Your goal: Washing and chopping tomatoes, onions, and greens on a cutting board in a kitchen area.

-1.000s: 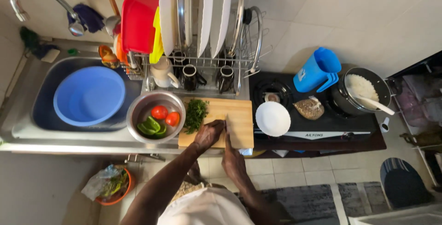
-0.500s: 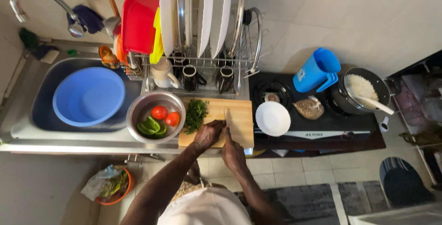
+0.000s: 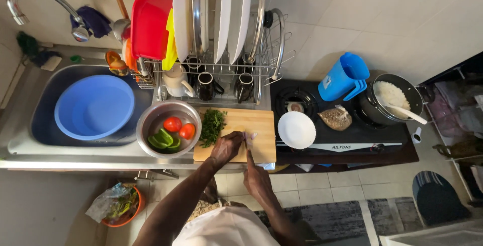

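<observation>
Gripping knife (image 3: 248,151), left hand (image 3: 226,147) pinning onion (image 3: 250,136)

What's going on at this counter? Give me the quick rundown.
A person is cutting something small on the pale wooden chopping board. The left hand pins the piece down while the right hand works a knife against it. A heap of chopped green herbs lies at the board's left end, beside a round steel bowl holding red tomatoes and green peppers.

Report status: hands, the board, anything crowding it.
Left hand pinning a small piece on the cutting board. Right hand holding a knife on it. Chopped greens and steel bowl crowd the left.
</observation>
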